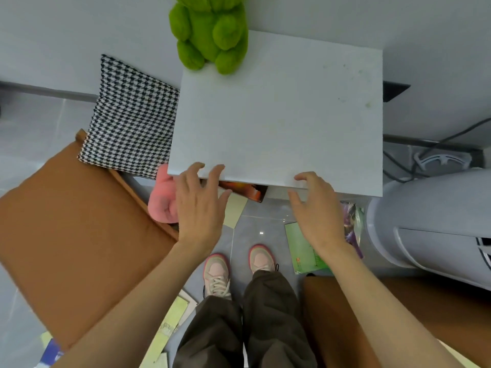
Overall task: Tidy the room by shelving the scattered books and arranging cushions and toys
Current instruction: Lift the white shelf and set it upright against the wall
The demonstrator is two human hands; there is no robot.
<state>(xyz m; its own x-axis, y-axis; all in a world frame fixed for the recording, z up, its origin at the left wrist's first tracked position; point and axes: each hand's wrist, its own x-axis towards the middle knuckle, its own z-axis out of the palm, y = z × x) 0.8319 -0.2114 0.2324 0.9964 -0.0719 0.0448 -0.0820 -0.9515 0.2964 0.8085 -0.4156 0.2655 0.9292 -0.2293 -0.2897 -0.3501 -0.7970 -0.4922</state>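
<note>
A white shelf unit's top [279, 120] fills the middle, seen from above. A green plush toy [210, 33] sits at its back left corner. My left hand [199, 205] and my right hand [316, 211] hover over the front edge with fingers spread, holding nothing. Under the edge between them a dark orange-covered book [247, 191] pokes out. A pink plush toy [163, 200] lies left of my left hand. A houndstooth cushion [130, 118] leans by the unit. A green book [303, 248] and a purple book [353, 224] lie on the floor at the right.
A brown cushion [74, 240] lies on the floor at left, another brown one [332, 314] at lower right. Pale yellow books [172, 317] lie by my feet. A white fan-like appliance [435, 221] stands at the right, with cables [414, 150] behind it.
</note>
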